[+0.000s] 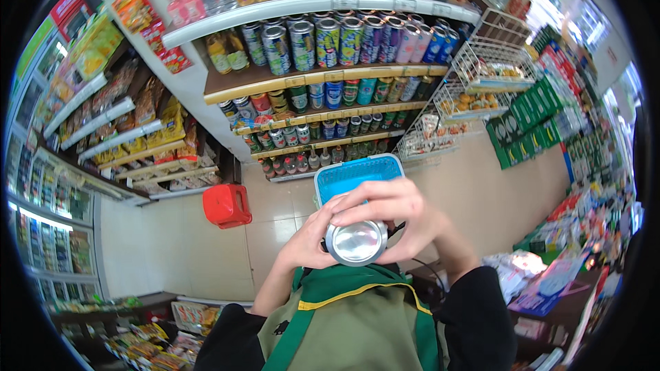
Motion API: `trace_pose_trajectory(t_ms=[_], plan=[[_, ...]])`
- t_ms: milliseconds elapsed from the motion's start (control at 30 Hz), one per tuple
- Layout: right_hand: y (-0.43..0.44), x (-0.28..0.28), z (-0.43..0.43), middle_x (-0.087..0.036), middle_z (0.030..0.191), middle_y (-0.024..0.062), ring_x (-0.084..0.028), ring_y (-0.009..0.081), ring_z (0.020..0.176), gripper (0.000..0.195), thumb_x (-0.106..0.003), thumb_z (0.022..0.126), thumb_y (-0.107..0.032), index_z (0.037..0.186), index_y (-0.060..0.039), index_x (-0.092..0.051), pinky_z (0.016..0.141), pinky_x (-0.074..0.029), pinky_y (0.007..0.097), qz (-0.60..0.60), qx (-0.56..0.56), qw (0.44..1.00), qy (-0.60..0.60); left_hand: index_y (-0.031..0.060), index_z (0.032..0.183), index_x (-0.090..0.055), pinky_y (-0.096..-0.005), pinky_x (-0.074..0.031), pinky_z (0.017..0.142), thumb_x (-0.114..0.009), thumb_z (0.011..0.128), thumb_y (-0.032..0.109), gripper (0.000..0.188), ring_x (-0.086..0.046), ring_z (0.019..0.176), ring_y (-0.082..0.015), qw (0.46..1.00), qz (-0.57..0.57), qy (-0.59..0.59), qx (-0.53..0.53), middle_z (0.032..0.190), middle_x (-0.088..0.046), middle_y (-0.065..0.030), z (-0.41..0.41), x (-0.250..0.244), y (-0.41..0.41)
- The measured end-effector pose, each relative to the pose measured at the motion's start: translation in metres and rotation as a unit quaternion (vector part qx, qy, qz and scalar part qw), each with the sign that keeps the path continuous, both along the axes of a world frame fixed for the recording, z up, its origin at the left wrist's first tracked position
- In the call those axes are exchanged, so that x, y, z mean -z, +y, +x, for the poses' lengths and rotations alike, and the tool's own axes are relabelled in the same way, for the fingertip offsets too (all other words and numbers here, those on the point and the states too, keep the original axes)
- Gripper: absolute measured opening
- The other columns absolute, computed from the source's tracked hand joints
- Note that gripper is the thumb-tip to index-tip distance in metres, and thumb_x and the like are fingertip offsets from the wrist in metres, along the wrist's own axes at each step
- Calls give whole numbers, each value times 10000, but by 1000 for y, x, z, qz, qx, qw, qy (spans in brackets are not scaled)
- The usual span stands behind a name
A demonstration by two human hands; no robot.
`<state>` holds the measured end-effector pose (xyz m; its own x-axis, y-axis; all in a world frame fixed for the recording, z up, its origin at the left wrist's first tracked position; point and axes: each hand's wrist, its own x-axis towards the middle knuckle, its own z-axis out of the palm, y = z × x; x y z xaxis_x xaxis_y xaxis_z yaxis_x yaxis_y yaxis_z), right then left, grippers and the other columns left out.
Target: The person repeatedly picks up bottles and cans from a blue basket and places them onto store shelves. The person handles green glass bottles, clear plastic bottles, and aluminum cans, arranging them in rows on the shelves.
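In front of my chest, both hands are around a metal drink can [358,243], its shiny round end facing up at me. My left hand [310,241] grips the can's left side. From the right, my right hand [399,211] wraps it, with fingers reaching over the far side and the thumb near the rim. The can's printed side is hidden from this angle. Just beyond my hands is a blue plastic basket [360,167], partly covered by them. I wear a green apron [356,319] with yellow trim over black sleeves.
A drinks shelf [330,73] with rows of cans and bottles stands ahead. At left are a red plastic stool [227,206] and snack shelves [121,108]. Wire racks [495,62] and stacked green cartons [526,123] stand right. A cluttered counter [557,314] is near my right arm.
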<state>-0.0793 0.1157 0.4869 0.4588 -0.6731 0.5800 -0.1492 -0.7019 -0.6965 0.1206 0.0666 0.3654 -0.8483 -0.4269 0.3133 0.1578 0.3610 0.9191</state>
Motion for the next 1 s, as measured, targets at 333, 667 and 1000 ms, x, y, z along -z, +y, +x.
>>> trace_pose_trajectory(t_ms=[333, 667, 1000], plan=[[-36, -22, -10, -677, 1132, 168, -673, 310, 990, 673, -852, 579, -143, 1192, 29, -634, 846, -530, 351, 179, -324, 928, 46, 61, 1221, -564, -451, -420, 1029, -756, 774, 223, 513, -578, 1156, -332, 980, 85, 85, 156, 1219, -598, -171, -25, -23, 6], [-16, -33, -12, -661, 1184, 130, -659, 296, 941, 739, -834, 603, -182, 1287, -34, -594, 767, -534, 358, 155, -238, 946, 158, 59, 1209, -522, -518, -389, 1051, -703, 839, 186, 431, -580, 1146, -354, 991, -27, 121, 55, 1201, -598, -195, -22, -5, 25], [38, -16, 11, -580, 1161, 102, -679, 270, 717, 575, -780, 712, -269, 1179, -80, -502, 518, -514, 344, 61, 238, 932, 267, 54, 1253, -423, -540, -388, 1047, -822, 714, 145, 678, -582, 1130, -349, 964, -114, 156, -183, 1192, -586, -208, -29, 32, 0]])
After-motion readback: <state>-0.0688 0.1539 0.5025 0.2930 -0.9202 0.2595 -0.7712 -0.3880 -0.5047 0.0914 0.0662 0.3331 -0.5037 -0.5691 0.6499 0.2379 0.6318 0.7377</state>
